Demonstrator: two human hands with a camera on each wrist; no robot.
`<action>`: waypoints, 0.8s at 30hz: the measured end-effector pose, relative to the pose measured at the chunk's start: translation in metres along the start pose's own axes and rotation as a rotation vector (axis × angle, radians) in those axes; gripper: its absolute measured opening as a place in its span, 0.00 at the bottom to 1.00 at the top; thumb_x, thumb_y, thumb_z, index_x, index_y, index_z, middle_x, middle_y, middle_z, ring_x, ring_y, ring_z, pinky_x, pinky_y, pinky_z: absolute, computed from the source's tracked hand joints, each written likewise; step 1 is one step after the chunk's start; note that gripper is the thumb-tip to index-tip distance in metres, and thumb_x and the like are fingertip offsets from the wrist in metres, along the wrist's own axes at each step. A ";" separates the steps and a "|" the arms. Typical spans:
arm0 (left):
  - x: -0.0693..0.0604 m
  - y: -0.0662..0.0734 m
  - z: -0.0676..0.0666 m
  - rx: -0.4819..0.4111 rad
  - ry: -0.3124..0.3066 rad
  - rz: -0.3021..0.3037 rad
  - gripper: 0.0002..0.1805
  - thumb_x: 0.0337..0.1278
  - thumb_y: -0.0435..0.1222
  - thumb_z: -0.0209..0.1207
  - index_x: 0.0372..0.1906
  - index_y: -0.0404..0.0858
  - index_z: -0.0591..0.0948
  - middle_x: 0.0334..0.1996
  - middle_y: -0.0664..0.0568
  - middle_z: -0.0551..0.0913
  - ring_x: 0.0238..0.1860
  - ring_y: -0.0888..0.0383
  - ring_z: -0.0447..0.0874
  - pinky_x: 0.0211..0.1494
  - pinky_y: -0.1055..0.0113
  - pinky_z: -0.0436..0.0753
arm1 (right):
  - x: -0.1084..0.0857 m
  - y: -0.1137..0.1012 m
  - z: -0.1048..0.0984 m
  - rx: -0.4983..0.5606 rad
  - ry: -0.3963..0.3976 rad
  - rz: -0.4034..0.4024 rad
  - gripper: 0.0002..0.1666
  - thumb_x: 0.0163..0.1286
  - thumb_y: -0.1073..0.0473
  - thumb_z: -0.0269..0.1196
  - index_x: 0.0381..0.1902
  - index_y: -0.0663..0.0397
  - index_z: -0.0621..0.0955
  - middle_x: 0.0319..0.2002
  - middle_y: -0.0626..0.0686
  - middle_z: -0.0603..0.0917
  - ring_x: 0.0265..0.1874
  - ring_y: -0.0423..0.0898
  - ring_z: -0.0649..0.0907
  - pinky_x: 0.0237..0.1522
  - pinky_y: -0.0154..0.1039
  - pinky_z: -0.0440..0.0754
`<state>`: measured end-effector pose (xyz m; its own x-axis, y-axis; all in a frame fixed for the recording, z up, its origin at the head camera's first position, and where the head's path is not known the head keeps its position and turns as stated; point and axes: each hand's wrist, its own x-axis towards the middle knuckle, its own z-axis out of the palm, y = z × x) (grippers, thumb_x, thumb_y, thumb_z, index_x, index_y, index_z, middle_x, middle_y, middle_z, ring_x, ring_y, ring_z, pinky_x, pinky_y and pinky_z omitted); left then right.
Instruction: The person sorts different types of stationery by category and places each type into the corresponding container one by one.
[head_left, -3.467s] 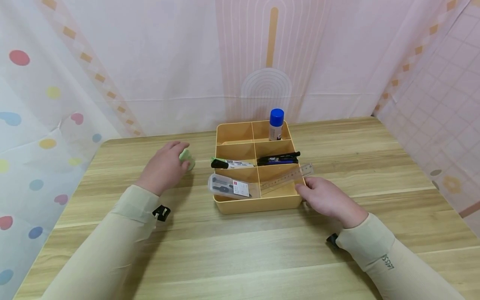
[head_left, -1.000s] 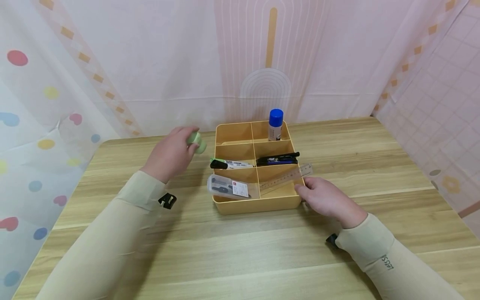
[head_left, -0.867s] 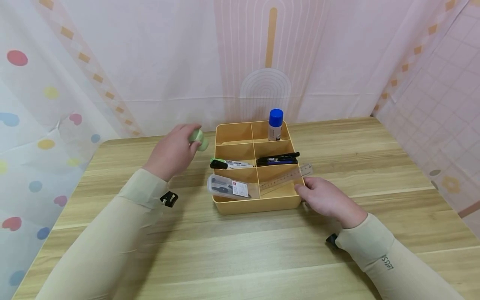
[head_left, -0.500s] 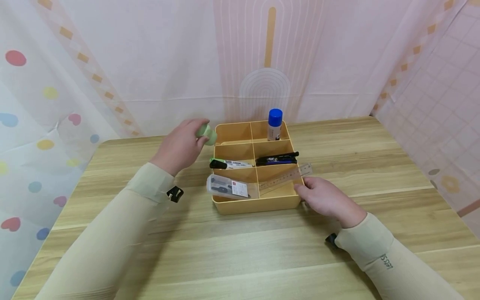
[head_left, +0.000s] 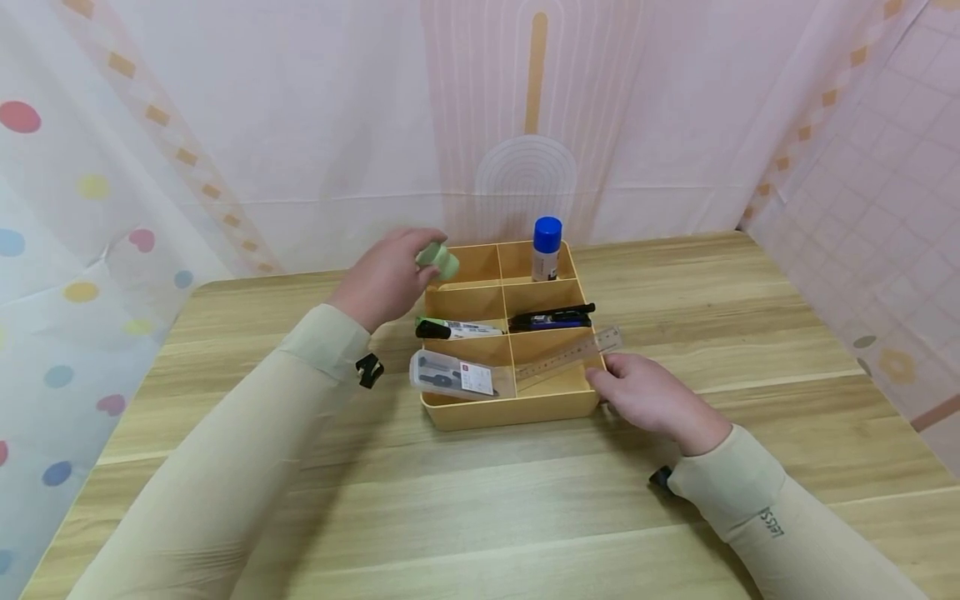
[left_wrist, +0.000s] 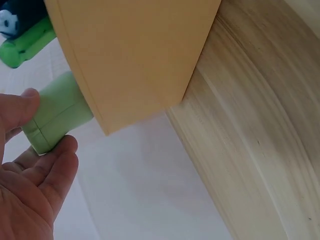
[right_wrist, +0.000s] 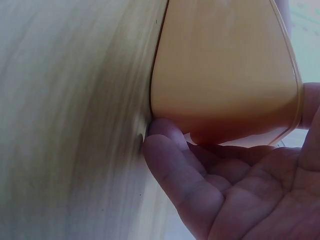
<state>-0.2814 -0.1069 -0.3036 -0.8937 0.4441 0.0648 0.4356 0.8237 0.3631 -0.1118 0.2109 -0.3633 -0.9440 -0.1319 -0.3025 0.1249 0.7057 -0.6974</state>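
My left hand (head_left: pixel 386 277) pinches a small light-green rounded object (head_left: pixel 441 262) between thumb and fingers. In the head view it overlaps the back left compartment of an orange desk organizer (head_left: pixel 517 411). The left wrist view shows the green object (left_wrist: pixel 60 111), with a thin seam, close to the organizer's outer wall (left_wrist: pixel 130 60); whether they touch I cannot tell. At the organizer's front right corner, my right hand (head_left: pixel 652 398) grips it, thumb over the rim. In the right wrist view, the fingers (right_wrist: pixel 172 165) lie against the organizer's outside (right_wrist: pixel 225 65).
The organizer's compartments hold a blue-capped glue stick (head_left: pixel 547 250), markers (head_left: pixel 461 330), dark pens (head_left: pixel 551 318), a compass in a clear case (head_left: pixel 453 375) and a clear ruler (head_left: pixel 570 353). The wooden table (head_left: pixel 480 517) meets a patterned curtain (head_left: pixel 337 125) behind.
My left hand has carried the green object rightward and up, from the table left of the organizer to its back left corner. The right hand has stayed on the organizer.
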 end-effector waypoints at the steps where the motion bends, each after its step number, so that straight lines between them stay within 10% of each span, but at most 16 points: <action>1: 0.001 0.001 0.000 -0.001 -0.010 0.002 0.28 0.75 0.37 0.61 0.76 0.44 0.72 0.74 0.41 0.73 0.72 0.42 0.74 0.73 0.44 0.77 | 0.000 0.000 0.000 -0.003 0.001 0.000 0.21 0.83 0.44 0.47 0.36 0.51 0.78 0.27 0.50 0.75 0.23 0.47 0.72 0.28 0.42 0.71; 24: 0.018 0.000 0.008 0.099 -0.179 0.023 0.26 0.74 0.39 0.63 0.73 0.46 0.76 0.63 0.43 0.84 0.61 0.41 0.82 0.69 0.43 0.79 | -0.002 -0.001 0.001 0.002 -0.011 0.016 0.21 0.83 0.44 0.48 0.37 0.51 0.78 0.25 0.50 0.74 0.22 0.47 0.71 0.26 0.42 0.71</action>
<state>-0.2970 -0.0959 -0.3101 -0.8539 0.5112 -0.0977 0.4717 0.8395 0.2696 -0.1098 0.2092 -0.3628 -0.9386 -0.1277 -0.3206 0.1407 0.7068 -0.6933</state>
